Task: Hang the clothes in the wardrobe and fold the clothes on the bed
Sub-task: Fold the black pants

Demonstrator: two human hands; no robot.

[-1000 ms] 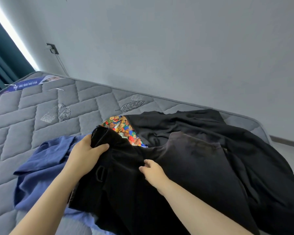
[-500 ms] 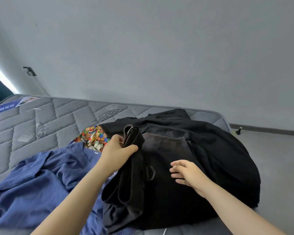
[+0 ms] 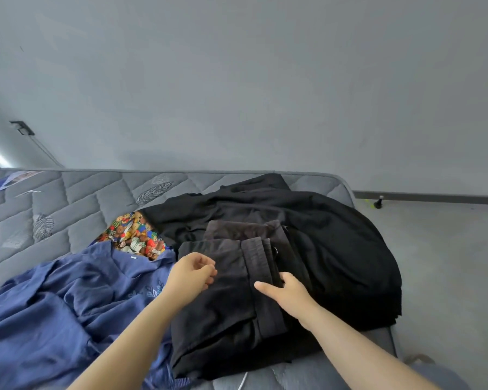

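left hand (image 3: pixel 192 274): loosely curled, holding nothing, over black garment (image 3: pixel 226 313) | right hand (image 3: pixel 289 292): grips garment's folded edge, thumb on top | blue shirt (image 3: pixel 54 305): alongside on bed (image 3: pixel 68 198)

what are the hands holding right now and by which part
The right hand grips the black trousers at the folded waistband strip, thumb on top, fingers tucked behind it. The left hand holds nothing.

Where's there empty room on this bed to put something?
Bare mattress lies at the far left, between its far edge and the blue shirt. A thin strip shows along the near edge. The middle and right are crowded: colourful cloth, black clothes.
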